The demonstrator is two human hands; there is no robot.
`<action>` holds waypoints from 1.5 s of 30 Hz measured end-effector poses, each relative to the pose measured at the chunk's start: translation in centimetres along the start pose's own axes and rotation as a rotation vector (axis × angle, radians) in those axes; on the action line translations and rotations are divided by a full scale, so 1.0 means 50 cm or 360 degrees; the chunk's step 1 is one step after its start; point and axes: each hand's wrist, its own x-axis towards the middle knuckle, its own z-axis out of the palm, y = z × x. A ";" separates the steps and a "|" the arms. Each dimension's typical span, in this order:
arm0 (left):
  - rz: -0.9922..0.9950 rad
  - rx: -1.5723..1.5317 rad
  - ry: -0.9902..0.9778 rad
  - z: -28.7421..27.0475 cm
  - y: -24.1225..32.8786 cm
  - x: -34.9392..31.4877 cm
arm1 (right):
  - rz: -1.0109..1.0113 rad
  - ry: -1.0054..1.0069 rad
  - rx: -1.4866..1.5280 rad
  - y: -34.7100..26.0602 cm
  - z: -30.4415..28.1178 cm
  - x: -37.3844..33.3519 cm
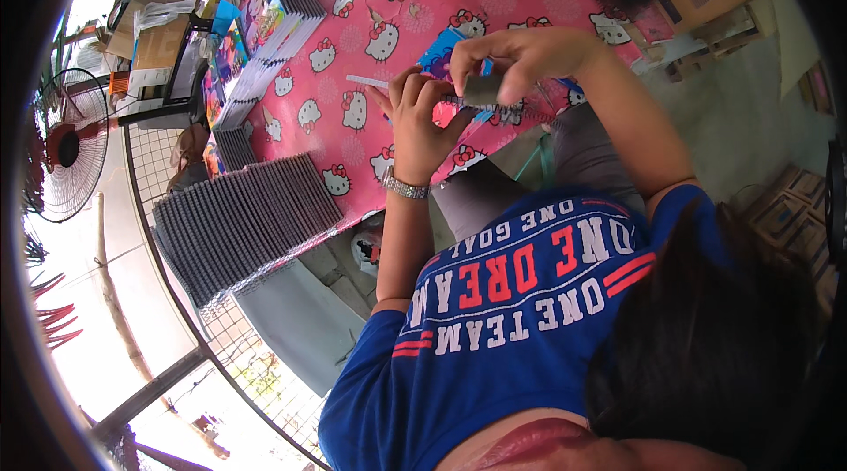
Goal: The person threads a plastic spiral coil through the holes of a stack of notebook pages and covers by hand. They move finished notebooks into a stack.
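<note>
- On my feed, the right hand [540, 56] pinches a small dark flat piece [483, 90] between thumb and fingers.
- I see the left hand [415, 118] just beside it, fingers bent at the black binding coil [505, 109]; I cannot tell whether they grip it.
- The blue-covered notebook [434, 59] is under both hands, at the near edge of the pink tablecloth [304, 65].
- Left of them, I have stacked spiral-bound notebooks [251, 224] in view.

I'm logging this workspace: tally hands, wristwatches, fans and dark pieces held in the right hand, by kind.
Hands, left and right: 2
Wristwatch: 1
Fan: 1
Held dark piece: 1
Total: 5
</note>
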 end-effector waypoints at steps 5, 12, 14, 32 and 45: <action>-0.0021 0.0019 0.0015 0.004 -0.003 -0.001 | -0.0350 -0.0167 0.0531 0.003 -0.003 0.006; -0.0097 0.0138 -0.0005 -0.043 -0.060 0.010 | -0.0177 0.0017 0.0033 0.016 -0.020 0.042; -0.0049 0.0128 -0.0031 -0.047 -0.086 0.007 | -0.0385 -0.0159 0.0493 0.000 -0.009 0.049; -0.0099 -0.0053 0.0054 -0.008 -0.028 0.018 | -0.0103 0.0118 -0.0024 0.009 -0.027 0.043; -0.0235 -0.0158 0.0084 -0.013 -0.062 0.007 | 0.0055 0.0055 -0.0205 -0.010 -0.028 0.095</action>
